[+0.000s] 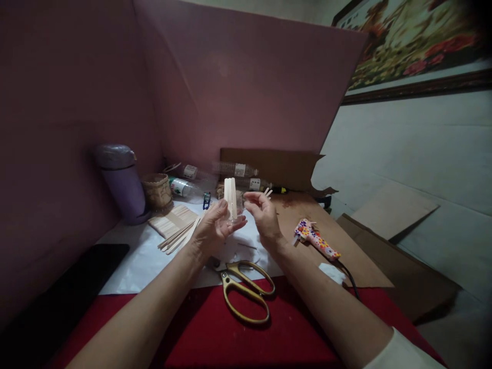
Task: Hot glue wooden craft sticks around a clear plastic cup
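My left hand (215, 220) is wrapped round a clear plastic piece (240, 201) that looks like part of a cut bottle. Several pale craft sticks (230, 197) stand upright side by side against it. Just right of the plastic, my right hand (262, 212) has thumb and forefinger pinched together; what they hold, if anything, is too small to make out. Below the hands, gold-handled scissors (246, 292) lie with their blades partly hidden. A flower-patterned glue gun (315, 239) rests to the right of my right hand.
A bundle of craft sticks (172, 221) and loose ones lie on white paper (126, 266) at left. Behind stand a purple tumbler (122, 187) and a woven basket (157, 190). Plastic bottles (182, 187) lie at the back. A cardboard sheet (353, 261) and red cloth (292, 328) cover the table.
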Demonstrator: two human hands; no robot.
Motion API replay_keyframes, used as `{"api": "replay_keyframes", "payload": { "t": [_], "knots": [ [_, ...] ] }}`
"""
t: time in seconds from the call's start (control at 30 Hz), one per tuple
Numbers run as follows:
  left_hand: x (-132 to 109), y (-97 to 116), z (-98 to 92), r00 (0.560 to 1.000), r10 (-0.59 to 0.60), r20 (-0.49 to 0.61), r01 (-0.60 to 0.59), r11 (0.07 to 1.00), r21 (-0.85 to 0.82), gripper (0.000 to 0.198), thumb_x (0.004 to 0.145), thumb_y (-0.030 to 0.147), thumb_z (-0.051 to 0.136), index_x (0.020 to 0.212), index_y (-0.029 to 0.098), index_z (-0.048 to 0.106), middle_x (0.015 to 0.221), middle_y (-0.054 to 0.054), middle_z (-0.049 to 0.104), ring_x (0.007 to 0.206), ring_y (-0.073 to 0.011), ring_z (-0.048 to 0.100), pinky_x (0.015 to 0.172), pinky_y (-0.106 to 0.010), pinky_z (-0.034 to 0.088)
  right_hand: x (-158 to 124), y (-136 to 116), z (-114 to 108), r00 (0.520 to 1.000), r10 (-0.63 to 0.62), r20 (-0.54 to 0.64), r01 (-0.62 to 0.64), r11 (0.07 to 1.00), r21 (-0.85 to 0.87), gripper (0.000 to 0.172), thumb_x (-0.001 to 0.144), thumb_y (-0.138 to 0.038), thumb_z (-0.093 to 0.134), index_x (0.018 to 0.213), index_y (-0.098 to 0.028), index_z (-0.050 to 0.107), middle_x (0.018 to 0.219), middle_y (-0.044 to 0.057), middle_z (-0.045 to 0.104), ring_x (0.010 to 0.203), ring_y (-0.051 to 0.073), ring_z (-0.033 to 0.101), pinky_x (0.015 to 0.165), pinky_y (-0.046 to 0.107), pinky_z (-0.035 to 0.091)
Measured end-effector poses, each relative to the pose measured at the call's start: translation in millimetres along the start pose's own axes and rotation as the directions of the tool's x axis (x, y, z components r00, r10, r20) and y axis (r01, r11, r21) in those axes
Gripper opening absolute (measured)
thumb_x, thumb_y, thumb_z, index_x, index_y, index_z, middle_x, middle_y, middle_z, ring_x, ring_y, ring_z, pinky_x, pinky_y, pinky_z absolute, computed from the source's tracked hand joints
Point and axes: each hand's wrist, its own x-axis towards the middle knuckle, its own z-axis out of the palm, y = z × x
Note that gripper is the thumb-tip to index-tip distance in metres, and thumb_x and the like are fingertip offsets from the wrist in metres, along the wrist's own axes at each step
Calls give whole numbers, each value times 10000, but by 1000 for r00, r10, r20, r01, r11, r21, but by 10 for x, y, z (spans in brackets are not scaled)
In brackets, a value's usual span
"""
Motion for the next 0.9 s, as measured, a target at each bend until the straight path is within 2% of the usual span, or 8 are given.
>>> {"api": "replay_keyframes", "payload": {
  "t": [0.07,0.13,0.27,0.43,0.67,0.9],
  "knots": [
    [6,0,-9,1000,26,3,-26,1000,-11,303,837,289,732,1075,142,616,1039,-106,700,913,-210,711,872,-377,593,-52,-19,13,993,-114,-10,110,980,-165,98,751,-320,682,776,-227,700,876,41,673,899,209,603,839,353,441],
    [5,0,-4,998,64,7,-63,997,-33,265,857,288,716,1063,151,621,1067,-91,697,945,-194,700,884,-357,587,-107,-43,29,983,-178,52,186,948,-260,107,790,-316,669,744,-235,723,825,42,669,869,218,601,813,362,433],
    [-2,-3,19,994,108,-14,-108,993,-55,202,863,252,707,1017,154,620,1021,-56,693,914,-162,687,828,-306,596,-173,-34,53,950,-289,115,311,888,-338,111,811,-257,667,801,-258,777,854,50,678,885,229,599,840,382,441],
    [7,-29,33,989,139,-49,-143,987,-73,232,795,221,768,947,150,609,892,-17,666,780,-134,672,719,-261,596,-186,52,51,899,-413,147,435,805,-403,171,833,-184,635,884,-238,790,863,49,660,868,217,591,834,384,468],
    [27,-68,30,980,180,-88,-185,982,-50,326,712,159,813,933,168,574,896,2,652,798,-139,678,708,-255,586,-211,92,72,856,-494,154,507,739,-445,153,857,-170,650,889,-232,786,841,39,657,845,201,587,799,363,485],
    [13,-77,55,971,210,-111,-213,977,-12,354,716,183,815,957,172,555,921,-15,657,806,-131,665,721,-263,588,-218,100,89,858,-492,149,501,735,-456,139,869,-196,657,884,-237,789,833,39,655,836,197,583,793,362,492]
  ]
}}
